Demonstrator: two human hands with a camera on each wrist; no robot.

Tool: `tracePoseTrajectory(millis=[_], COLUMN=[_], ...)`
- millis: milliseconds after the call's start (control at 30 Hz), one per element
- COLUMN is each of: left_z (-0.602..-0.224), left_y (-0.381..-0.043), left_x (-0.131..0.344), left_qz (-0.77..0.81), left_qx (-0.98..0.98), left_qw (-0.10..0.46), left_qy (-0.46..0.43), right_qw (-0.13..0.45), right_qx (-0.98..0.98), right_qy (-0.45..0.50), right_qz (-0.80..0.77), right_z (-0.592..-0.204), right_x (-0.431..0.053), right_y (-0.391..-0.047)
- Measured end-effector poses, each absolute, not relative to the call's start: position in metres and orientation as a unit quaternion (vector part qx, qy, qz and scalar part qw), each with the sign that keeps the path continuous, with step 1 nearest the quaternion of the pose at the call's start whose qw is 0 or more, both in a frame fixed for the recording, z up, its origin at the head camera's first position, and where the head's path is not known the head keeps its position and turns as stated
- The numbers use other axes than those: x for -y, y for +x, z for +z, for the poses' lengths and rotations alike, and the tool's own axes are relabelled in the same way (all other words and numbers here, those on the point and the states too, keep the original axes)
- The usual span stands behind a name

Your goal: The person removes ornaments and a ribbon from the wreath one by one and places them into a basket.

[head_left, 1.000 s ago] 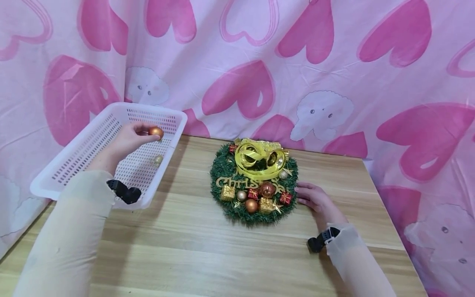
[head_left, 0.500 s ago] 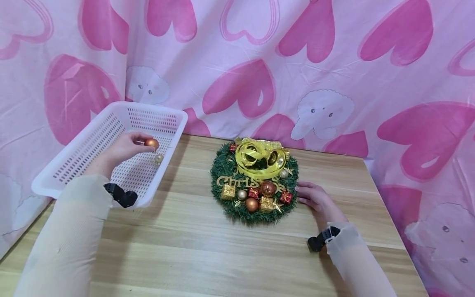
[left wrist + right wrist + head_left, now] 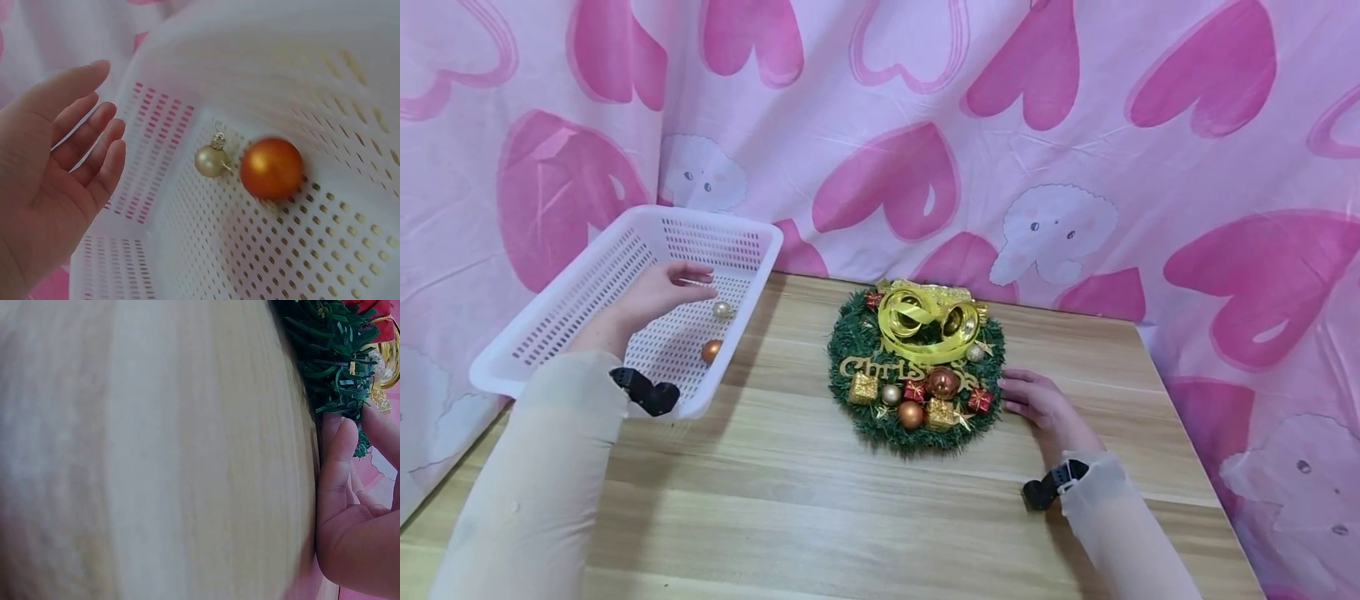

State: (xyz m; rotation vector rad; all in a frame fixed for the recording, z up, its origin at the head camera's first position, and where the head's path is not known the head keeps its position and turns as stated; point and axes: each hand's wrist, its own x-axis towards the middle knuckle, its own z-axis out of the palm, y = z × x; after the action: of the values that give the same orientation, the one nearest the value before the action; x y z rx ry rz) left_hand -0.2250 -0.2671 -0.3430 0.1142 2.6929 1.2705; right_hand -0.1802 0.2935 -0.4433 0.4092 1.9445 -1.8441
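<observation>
Left grip (image 3: 658, 293) hangs over basket (image 3: 715, 239), apart from baubles (image 3: 711, 351) near its edge.

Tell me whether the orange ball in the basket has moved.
Yes: against the white basket, the orange ball has dropped from the left hand and shifted toward the person, now lying beside the right wall.

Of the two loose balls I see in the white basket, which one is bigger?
The orange ball. It looks clearly larger than the pale gold ball beside it, whose metal cap and hanging loop are showing.
</observation>
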Motion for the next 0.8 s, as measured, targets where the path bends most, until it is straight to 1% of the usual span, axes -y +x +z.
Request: tracePoseTrajectory(millis=[167, 400, 633, 800], left_z=[-0.324, -0.309, -0.318, -0.335], left_y=[-0.226, -0.232, -0.24, -0.235], left_x=[0.248, 0.204, 0.163, 0.133], left_qz=[0.434, 0.468, 0.498, 0.515], left_qx=[-0.896, -0.874, -0.846, -0.824], left_qw=[0.081, 0.076, 0.08, 0.109], left_qy=[0.047, 0.104, 0.171, 0.209], right_qw=[0.213, 0.21, 0.204, 0.206], right_qx=[-0.703, -0.686, -0.678, -0.687], right_qy=[0.149, 0.16, 0.169, 0.162], right_qz=[-0.662, -0.678, -0.685, -0.678], right_z=[-0.445, -0.446, -0.445, -0.444], right_x=[-0.295, -0.294, -0.292, -0.292], right_y=[-0.18, -0.179, -0.178, -0.178])
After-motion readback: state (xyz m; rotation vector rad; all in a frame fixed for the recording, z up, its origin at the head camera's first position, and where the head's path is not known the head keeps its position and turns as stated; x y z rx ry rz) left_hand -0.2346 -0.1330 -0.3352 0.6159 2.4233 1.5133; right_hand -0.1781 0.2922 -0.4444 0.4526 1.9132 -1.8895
